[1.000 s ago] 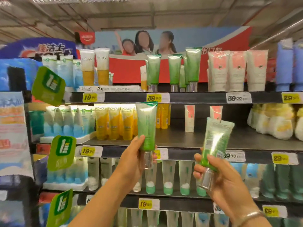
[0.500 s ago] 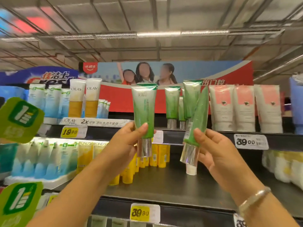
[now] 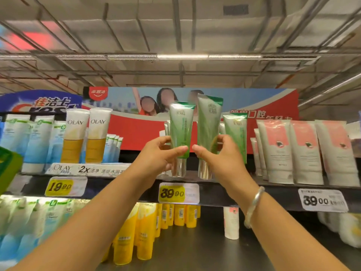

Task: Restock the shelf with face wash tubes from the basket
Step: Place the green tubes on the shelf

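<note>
A bare grey ceiling of metal beams and ducts (image 3: 136, 26) carries 1 long fluorescent strip light (image 3: 181, 56) above dark metal store shelving (image 3: 224, 194) topped by a red-and-blue advertising banner (image 3: 263, 102).

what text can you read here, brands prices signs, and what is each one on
"OLAY": two white and yellow tubes, top shelf.
"OLAY 2x": strip beneath them; remainder blurred.
"19 90": yellow tag.
"39 90": yellow tag.
"39 00": white tag.
Banner characters and green tube print: too blurred.
</note>
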`<move>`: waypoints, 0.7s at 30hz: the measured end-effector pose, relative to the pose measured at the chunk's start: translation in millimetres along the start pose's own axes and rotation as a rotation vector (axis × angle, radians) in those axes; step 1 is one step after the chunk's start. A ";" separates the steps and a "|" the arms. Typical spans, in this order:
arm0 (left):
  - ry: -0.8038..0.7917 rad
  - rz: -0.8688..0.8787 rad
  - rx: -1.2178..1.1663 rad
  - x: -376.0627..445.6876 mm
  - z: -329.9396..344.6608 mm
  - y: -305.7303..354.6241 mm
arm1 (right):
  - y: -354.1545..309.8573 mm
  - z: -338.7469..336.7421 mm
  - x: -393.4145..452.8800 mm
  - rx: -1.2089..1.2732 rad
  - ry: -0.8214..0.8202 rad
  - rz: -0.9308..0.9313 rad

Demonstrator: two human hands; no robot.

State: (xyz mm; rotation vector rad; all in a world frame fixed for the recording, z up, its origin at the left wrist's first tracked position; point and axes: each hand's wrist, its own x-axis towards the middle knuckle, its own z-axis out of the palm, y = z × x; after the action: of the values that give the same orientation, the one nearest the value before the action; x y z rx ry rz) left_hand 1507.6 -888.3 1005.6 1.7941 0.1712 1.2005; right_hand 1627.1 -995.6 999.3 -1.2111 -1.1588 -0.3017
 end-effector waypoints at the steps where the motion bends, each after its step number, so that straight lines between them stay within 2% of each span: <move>1: 0.010 -0.005 -0.011 1.5 0.5 -2.3 | 3.4 4.3 1.8 -0.028 -0.002 0.002; 9: 0.013 -0.066 -0.007 1.3 -1.3 -7.8 | 14.7 17.5 8.2 -0.142 0.038 0.087; 21: 0.007 -0.075 0.203 -2.2 0.3 -3.8 | 16.5 12.3 1.2 -0.360 -0.022 0.116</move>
State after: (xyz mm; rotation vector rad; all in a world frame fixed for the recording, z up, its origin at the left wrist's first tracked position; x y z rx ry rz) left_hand 1508.1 -887.7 1001.3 1.9403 0.3735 1.1704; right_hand 1633.0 -978.3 989.8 -1.5938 -1.0759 -0.4225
